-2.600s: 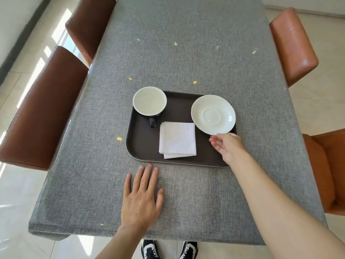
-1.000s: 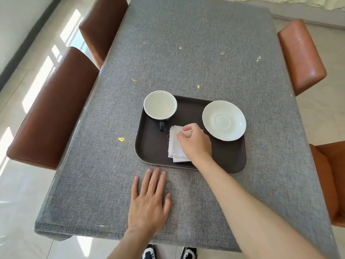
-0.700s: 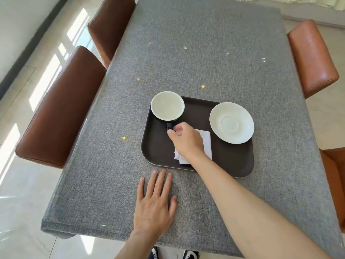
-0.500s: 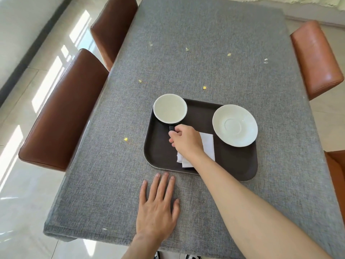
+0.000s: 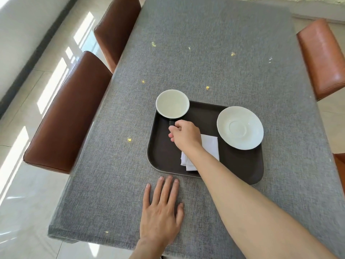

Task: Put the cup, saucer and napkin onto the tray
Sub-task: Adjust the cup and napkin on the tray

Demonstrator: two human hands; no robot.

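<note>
A dark brown tray [image 5: 240,165] lies on the grey table. The cup [image 5: 172,104], white inside and black outside, stands at the tray's far left corner with its black handle pointing toward me. My right hand [image 5: 184,135] is closed on that handle. The white saucer [image 5: 240,127] rests on the tray's far right part. A folded white napkin [image 5: 210,146] lies in the tray's middle, partly hidden under my right wrist and forearm. My left hand [image 5: 162,210] lies flat on the tablecloth, fingers apart, just in front of the tray's near edge.
A grey cloth [image 5: 214,53] covers the table, with small yellow specks on it. Two brown chairs [image 5: 69,113] stand along the left side, an orange-brown chair [image 5: 323,57] at the far right and another at the right edge. The table's near edge is close to my left wrist.
My right hand left the saucer's rim, passed over the napkin and moved left to the cup's handle, where it closed. The left hand stayed flat on the table.
</note>
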